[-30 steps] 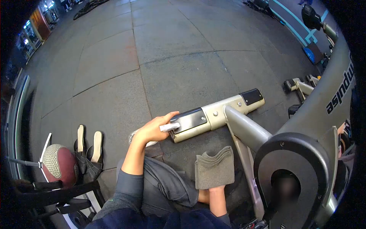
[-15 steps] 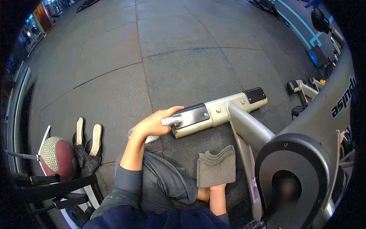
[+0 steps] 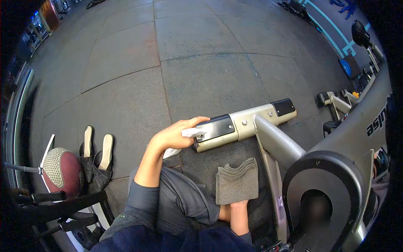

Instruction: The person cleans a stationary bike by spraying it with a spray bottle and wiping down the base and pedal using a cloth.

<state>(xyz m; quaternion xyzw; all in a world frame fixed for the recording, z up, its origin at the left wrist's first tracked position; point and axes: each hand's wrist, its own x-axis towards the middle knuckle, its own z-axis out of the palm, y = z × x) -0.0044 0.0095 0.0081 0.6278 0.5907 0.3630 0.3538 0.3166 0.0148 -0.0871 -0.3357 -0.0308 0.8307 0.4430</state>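
My left hand [image 3: 174, 133] is closed on a white wipe [image 3: 192, 132], thin and crumpled. It presses at the near end of a machine's silver foot bar [image 3: 247, 122], by the black plate [image 3: 216, 127] screwed on top. Another part of the white material hangs below the palm. A folded grey cloth [image 3: 237, 182], stacked in several layers, rests over my right hand [image 3: 239, 204]. That hand's fingers are hidden under the cloth, and only the wrist and heel of the hand show. The cloth is beside my bent knee, short of the bar.
A grey exercise machine [image 3: 327, 189] with a round black housing stands close on my right. At left are a maroon and beige ball [image 3: 63, 172], a pair of sandals [image 3: 97, 155] and black equipment bars [image 3: 63, 206]. Dark rubber matting [image 3: 121, 92] covers the floor.
My left hand has shifted slightly right along the black plate with the wipe. The whole view has moved a little. The right hand and cloth keep nearly the same place.
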